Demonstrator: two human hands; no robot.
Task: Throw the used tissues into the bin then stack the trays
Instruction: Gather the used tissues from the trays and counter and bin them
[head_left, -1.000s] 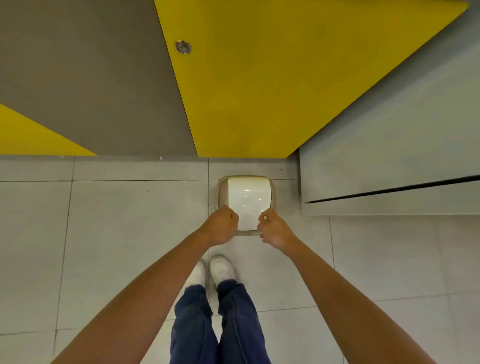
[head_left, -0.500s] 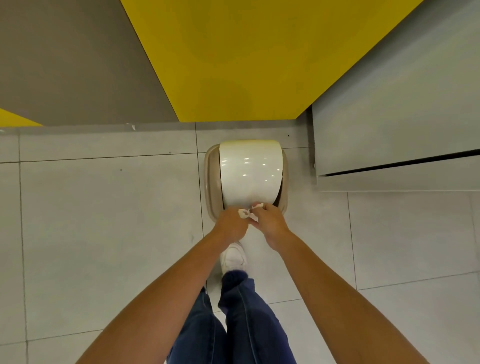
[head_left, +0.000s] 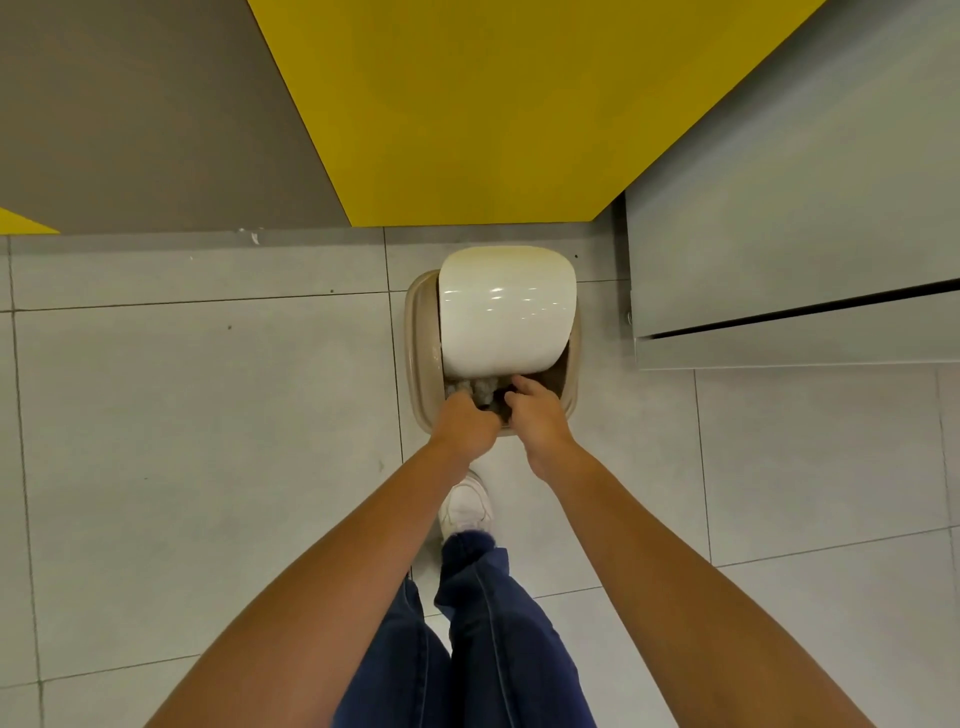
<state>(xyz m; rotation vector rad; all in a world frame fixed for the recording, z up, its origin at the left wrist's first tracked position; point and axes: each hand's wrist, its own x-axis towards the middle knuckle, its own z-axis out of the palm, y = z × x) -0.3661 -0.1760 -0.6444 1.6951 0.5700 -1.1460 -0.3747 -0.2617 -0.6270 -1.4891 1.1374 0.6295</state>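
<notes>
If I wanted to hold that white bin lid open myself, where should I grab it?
Probably the near edge of the white lid, coming from the front, away from the wall. That edge is lifted off the beige bin, leaving a gap where tissues show, so you can hook under it. The far edge looks like the hinge side.

Centre frame: beige bin (head_left: 415, 338) on grey tiled floor (head_left: 208, 415), white lid (head_left: 506, 306) tipped up, opening on the near side. Crumpled tissues (head_left: 475, 387) in the opening, in shadow. Left hand (head_left: 465, 428) over the near rim, fingers curled, at the tissues; grip unclear. Right hand (head_left: 537, 415) just beside it, fingers loosely extended toward the opening. White shoe (head_left: 466, 504) below the hands. Yellow wall panel (head_left: 493, 114) upper centre.
</notes>
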